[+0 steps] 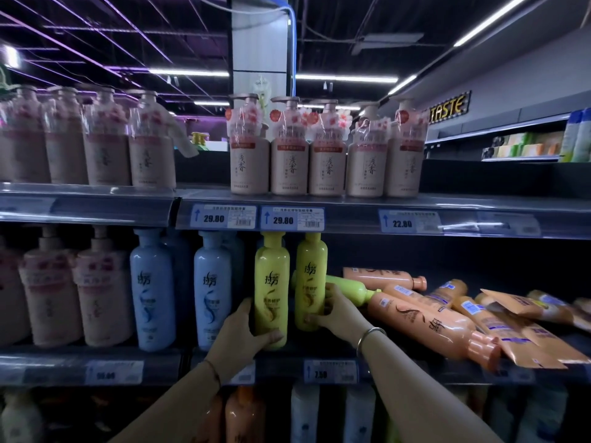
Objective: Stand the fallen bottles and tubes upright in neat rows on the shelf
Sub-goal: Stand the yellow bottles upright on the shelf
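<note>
Two bare forearms reach up from the bottom of the view to the middle shelf. The left hand is wrapped around the lower part of an upright yellow bottle, thumb across its base at the front, fingers behind. Just right of it the right hand, a metal bangle on its wrist, is clasped on a second yellow bottle, which also stands upright, beside the first and slightly further back. To the right of the hands a jumble of fallen goods lies on the same shelf: a large orange bottle on its side with its cap toward the shelf edge, flat orange tubes overlapping one another, a pale green bottle lying behind the right hand, and another orange bottle on its side further back. To the left of the yellow pair stand two light blue bottles, then beige pump bottles. Price tags line the rail above, and on the top shelf a row of beige pump bottles stands upright.
</note>
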{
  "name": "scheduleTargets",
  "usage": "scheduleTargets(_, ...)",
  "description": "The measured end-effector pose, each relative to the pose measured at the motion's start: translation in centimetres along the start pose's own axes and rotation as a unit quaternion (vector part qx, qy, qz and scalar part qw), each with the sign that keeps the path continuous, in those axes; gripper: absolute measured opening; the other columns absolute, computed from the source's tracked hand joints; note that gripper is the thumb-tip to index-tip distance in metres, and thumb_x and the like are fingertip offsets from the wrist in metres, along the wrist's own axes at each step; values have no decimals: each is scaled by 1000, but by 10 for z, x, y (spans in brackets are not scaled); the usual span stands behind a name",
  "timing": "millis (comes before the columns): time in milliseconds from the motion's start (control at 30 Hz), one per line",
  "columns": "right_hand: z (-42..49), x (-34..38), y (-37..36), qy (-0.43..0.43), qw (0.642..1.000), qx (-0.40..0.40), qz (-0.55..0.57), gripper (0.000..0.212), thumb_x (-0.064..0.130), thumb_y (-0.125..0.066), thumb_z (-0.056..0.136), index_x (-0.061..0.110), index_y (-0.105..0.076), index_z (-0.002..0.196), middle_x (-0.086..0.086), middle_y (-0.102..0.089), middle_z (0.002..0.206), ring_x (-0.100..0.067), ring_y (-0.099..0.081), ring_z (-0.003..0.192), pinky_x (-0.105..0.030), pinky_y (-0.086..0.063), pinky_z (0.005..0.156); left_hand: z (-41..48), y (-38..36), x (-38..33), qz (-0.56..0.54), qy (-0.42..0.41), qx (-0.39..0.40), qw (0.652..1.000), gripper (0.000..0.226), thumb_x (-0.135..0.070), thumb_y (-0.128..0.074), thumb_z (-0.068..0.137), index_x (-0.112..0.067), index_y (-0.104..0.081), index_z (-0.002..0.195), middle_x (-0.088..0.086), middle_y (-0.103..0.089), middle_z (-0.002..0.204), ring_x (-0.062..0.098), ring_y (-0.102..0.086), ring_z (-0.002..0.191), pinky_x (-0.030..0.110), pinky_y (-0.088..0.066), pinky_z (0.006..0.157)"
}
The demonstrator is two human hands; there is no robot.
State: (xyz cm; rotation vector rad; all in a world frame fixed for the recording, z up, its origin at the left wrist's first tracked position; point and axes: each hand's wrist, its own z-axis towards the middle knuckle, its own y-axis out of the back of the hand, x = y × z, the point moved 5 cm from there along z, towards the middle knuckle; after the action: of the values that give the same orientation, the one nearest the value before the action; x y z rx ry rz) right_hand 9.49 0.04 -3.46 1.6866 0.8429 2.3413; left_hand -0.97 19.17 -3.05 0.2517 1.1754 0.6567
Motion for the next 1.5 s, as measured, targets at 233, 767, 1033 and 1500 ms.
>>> scheduleTargets(233, 7, -7, -5, -18, 998, 14, 55, 73, 20, -83, 72, 25, -40, 132, 6, -64, 116, -8, -62, 104, -26, -52, 87, 2, -2, 3, -8, 7, 13, 1000, 52, -25, -79, 71, -25, -45, 110, -10, -61, 103, 8, -60, 101, 27, -49, 93)
scheduleTargets(767, 19, -13, -11, -10, 997, 24, 71, 71, 18, -79, 77, 23, -40, 137, 1, -62, 125, -13, -60, 112, -32, -51, 96, 2, -5, 3, -9, 11, -2, 1000, 56, -24, -78, 72, -21, -46, 118, -10, -61, 108, 6, -59, 103, 25, -48, 94)
scheduleTargets(1033, 19, -13, -12, -12, 997, 25, 69, 69, 19, -77, 79, 25, -39, 136, 2, -62, 125, -10, -59, 111, -21, -50, 86, -2, -4, -3, 9, -4, -21, 1000, 51, -24, -76, 75, -27, -42, 112, -16, -55, 104, 1, -53, 99, 17, -41, 88)
scheduleTargets(1500, 16, -12, -10, -12, 998, 23, 50, 70, 24, -79, 77, 28, -41, 136, 6, -63, 121, -11, -60, 113, -35, -50, 99, -10, -1, -8, 1, 12, -4, 1000, 73, -21, -74, 77, -15, -32, 137, -11, -51, 116, 3, -49, 107, 18, -38, 94)
